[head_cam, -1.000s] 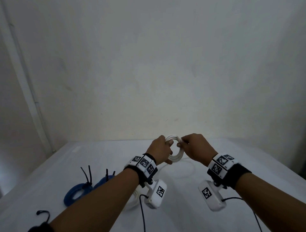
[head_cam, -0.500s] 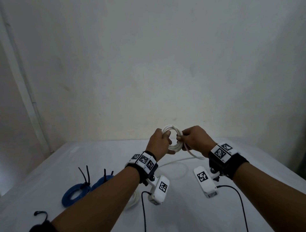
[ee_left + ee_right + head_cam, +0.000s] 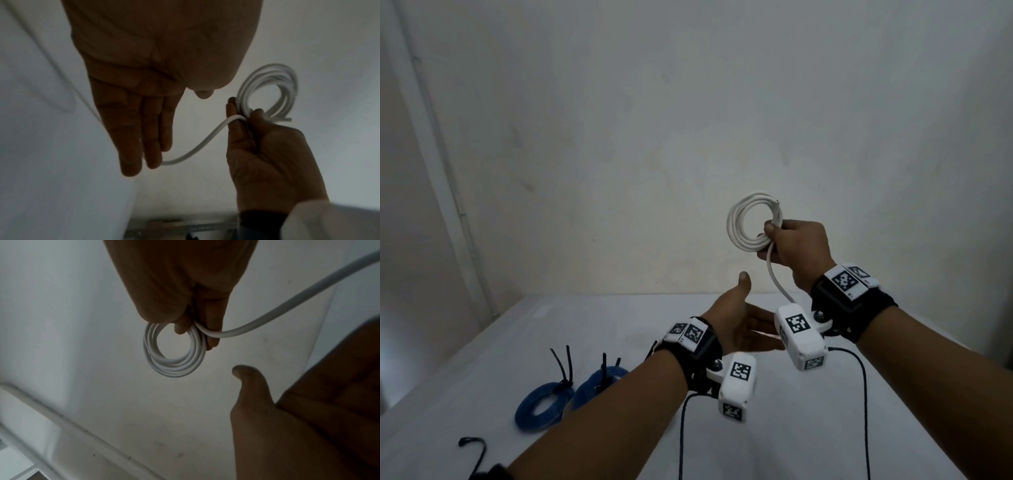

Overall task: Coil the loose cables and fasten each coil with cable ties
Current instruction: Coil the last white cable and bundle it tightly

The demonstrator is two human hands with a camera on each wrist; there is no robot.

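Note:
My right hand (image 3: 780, 240) is raised in front of the wall and pinches a white cable coil (image 3: 743, 236) of several loops at its right side. The same coil (image 3: 174, 352) shows in the right wrist view, and the coil (image 3: 269, 91) in the left wrist view. A loose tail (image 3: 774, 277) of the cable hangs down from the grip toward my left hand (image 3: 750, 329). That hand is open, palm up, fingers straight (image 3: 144, 138), and the tail (image 3: 197, 146) passes behind its fingertips. Whether it touches the cable I cannot tell.
Two blue cable coils (image 3: 541, 407) (image 3: 602, 380) bound with black ties lie on the white table (image 3: 893, 411) at the left. A loose black tie (image 3: 476, 452) lies near the front left edge. Black wrist-camera leads (image 3: 859, 377) hang below my arms.
My right hand has lifted the white coil up and to the right. My left hand has let go of the coil, dropped lower and opened flat.

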